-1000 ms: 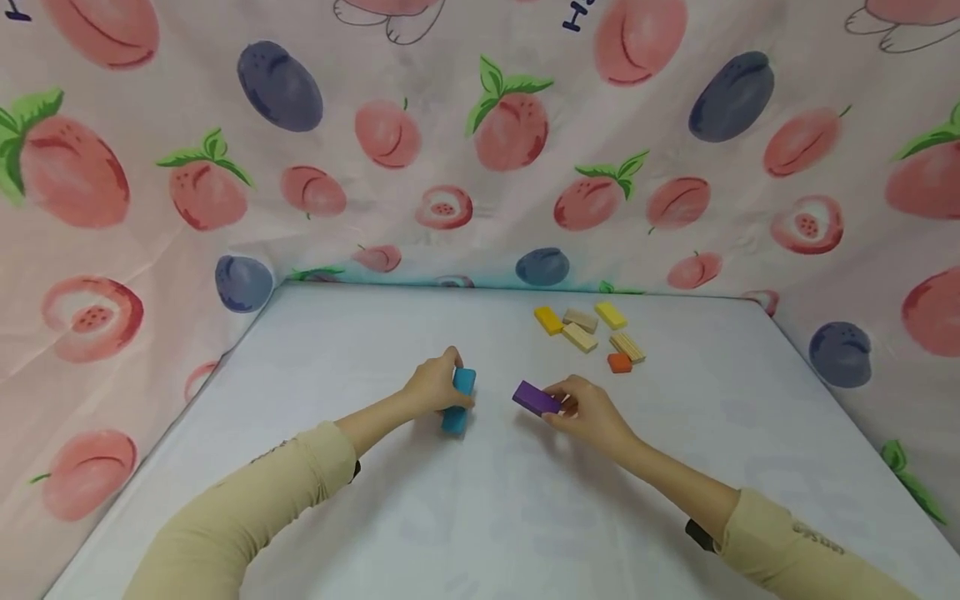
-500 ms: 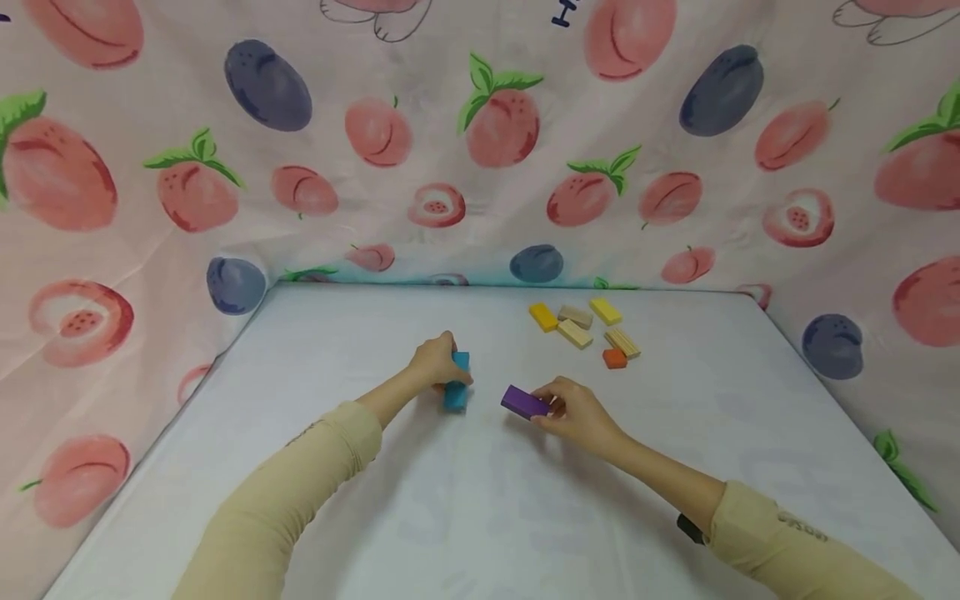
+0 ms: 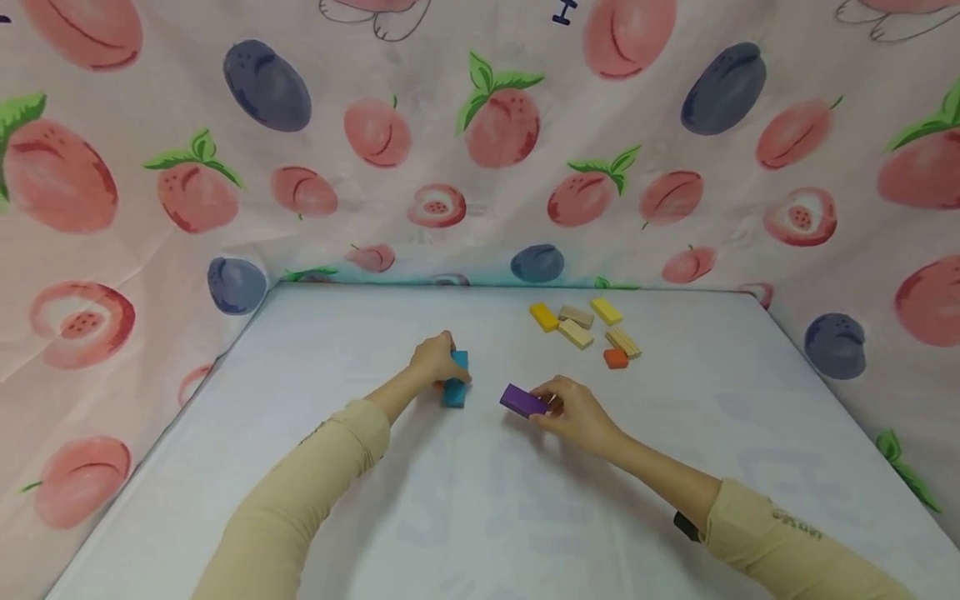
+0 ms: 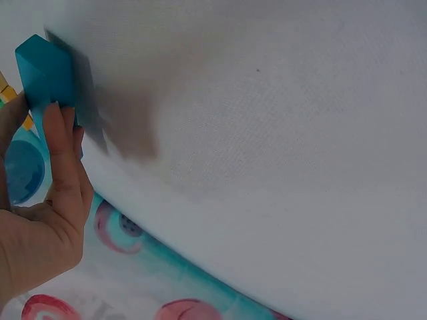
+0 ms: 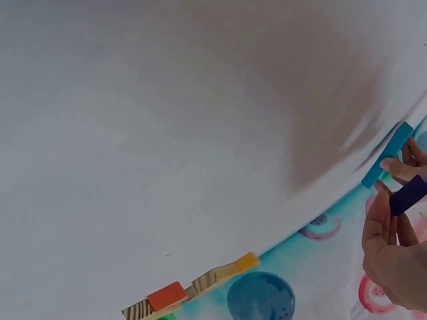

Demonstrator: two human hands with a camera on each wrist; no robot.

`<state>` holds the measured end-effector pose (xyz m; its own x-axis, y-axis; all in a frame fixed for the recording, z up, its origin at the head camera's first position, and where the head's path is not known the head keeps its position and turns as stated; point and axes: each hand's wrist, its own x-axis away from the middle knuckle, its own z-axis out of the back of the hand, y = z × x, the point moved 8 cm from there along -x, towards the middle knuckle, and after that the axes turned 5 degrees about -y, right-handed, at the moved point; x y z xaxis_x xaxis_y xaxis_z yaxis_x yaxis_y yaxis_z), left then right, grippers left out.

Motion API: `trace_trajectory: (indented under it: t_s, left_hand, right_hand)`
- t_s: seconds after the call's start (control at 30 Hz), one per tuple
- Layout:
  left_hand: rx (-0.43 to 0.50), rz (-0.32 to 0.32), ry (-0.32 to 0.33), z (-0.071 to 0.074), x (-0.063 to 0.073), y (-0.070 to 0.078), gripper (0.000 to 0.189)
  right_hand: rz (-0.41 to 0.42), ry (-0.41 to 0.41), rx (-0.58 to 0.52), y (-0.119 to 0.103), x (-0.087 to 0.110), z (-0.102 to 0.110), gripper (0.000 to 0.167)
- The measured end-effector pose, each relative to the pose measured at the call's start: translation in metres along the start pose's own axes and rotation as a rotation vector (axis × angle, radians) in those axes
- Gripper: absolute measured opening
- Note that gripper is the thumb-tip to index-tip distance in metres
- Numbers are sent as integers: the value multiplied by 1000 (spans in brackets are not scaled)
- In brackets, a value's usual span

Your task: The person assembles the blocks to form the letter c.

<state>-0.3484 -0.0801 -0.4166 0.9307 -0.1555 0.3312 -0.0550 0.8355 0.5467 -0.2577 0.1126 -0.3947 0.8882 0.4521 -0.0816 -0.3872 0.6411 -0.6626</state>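
In the head view my left hand (image 3: 433, 360) grips a blue block (image 3: 455, 394) around its middle, the block's long side pointing away from me. The left wrist view shows the thumb on one side of this blue block (image 4: 47, 70) and the fingers on the other, with a dark shadow beside it. To the right, my right hand (image 3: 581, 415) pinches a purple block (image 3: 522, 401) by one end, its other end pointing left toward the blue block. A gap separates the two blocks. In the right wrist view the purple block (image 5: 408, 195) shows near the blue block (image 5: 395, 150).
At the back right of the white table (image 3: 360, 333) lies a loose group: an orange-yellow block (image 3: 543, 317), a lighter yellow block (image 3: 607, 312), an orange block (image 3: 616, 358) and several plain wooden blocks (image 3: 575, 333). A fruit-print cloth (image 3: 480, 233) hangs behind and at the sides.
My left hand has moved the blue block a little farther away from me over the table. The purple block in my right hand has shifted only slightly left.
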Motion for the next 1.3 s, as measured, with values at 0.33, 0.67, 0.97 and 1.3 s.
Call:
trace_trajectory:
  t_s: [0.33,0.67,0.97,1.3]
  left_hand:
    - [-70,46,-55,-9,-3,-9,58]
    - [-53,57,-41,-9,-6,-14,57]
    - [-125,8,-31,-3,1,-10,58]
    - [-82,-143,-86,5,2,-15,63]
  right_hand:
    - [-62,-50,-10,-2,-3,-13,31]
    - [-22,-55,4,-9,-6,-16,31]
    - [-3,-58,11,-13,-8,-15,31]
    - [-4,-49,26,-13,-10,-15,30]
